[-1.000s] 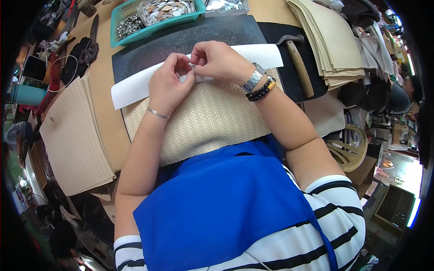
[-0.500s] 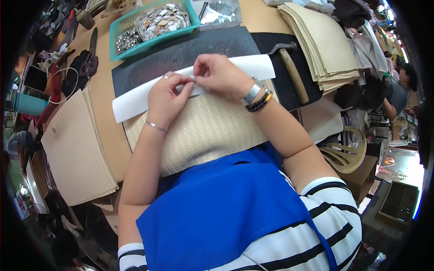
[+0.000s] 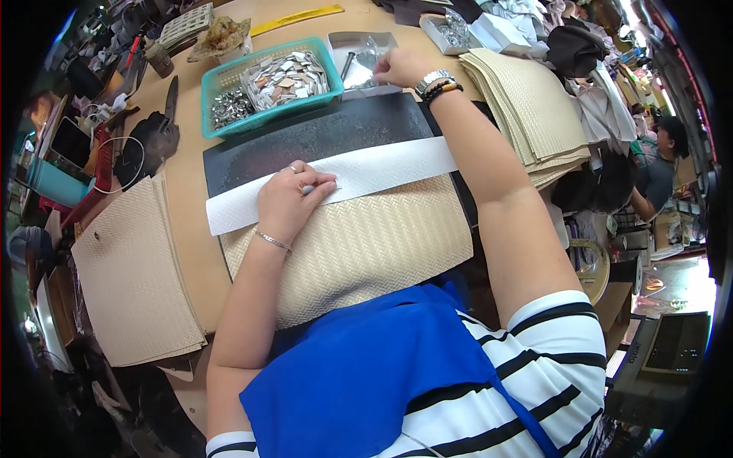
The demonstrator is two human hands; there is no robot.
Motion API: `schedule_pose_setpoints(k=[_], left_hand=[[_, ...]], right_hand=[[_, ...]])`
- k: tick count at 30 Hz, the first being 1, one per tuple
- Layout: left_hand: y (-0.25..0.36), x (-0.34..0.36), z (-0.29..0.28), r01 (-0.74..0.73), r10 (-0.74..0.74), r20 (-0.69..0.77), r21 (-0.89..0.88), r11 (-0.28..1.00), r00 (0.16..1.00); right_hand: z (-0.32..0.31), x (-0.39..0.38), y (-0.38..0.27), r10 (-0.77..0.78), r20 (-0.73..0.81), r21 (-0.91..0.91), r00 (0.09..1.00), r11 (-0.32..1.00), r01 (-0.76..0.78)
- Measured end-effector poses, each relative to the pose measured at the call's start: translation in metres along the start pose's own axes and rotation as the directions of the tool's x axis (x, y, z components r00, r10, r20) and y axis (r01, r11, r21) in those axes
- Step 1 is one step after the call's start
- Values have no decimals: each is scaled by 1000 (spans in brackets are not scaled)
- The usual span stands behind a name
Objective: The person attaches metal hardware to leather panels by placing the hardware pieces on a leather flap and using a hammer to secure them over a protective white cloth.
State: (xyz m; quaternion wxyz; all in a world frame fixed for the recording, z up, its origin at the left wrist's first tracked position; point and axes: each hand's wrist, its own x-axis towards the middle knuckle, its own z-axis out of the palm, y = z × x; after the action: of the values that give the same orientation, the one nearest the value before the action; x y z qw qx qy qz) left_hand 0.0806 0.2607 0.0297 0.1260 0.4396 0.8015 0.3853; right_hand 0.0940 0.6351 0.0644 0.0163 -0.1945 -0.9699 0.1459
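Observation:
A cream woven-pattern sheet [image 3: 366, 244] lies in front of me, reaching to the blue apron. Across its far edge runs a white textured strip [image 3: 382, 169]; whether it is the sheet's own folded back I cannot tell. My left hand [image 3: 290, 202] rests on the strip, thumb and forefinger pinched at its near edge by a tiny dark mark; what they hold is too small to make out. My right hand [image 3: 401, 69] is stretched far forward over a shallow box [image 3: 378, 91] holding a clear plastic bag [image 3: 365, 65] and a dark rod-like tool [image 3: 347, 65]. Its fingertips are closed together at the bag.
Under the strip lies a dark board [image 3: 321, 130]. A teal basket [image 3: 206, 114] beyond it holds small metal pieces and pale chips. Stacked woven sheets stand at left [image 3: 137, 275] and right [image 3: 527, 114]. A yellow ruler [image 3: 298, 19] lies at the back; another person is far right.
My right hand has left the strip and reached forward to the shallow box. My left hand stays pinched at the strip's edge. The forearm now covers the hammer at the right.

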Motion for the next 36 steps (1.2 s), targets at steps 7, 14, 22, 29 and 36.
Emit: schedule_pose_setpoints(k=[7, 14, 22, 29, 36], left_hand=[[-9, 2, -6, 40, -34, 79, -83, 996, 996], [-10, 2, -5, -41, 43, 47, -42, 998, 998], [-23, -5, 0, -38, 32, -63, -94, 995, 997], [-15, 0, -2, 38, -41, -22, -112, 993, 999], [-20, 0, 4, -8, 2, -42, -141, 990, 999]], right_hand=[[13, 11, 2, 10, 41, 46, 999, 999, -12], [11, -1, 20, 44, -56, 332, 997, 943, -23], [4, -84, -83, -216, -79, 530, 973, 818, 225], [50, -164, -131, -506, -249, 268, 826, 783, 561], [80, -181, -119, -485, -328, 322, 810, 749, 579]])
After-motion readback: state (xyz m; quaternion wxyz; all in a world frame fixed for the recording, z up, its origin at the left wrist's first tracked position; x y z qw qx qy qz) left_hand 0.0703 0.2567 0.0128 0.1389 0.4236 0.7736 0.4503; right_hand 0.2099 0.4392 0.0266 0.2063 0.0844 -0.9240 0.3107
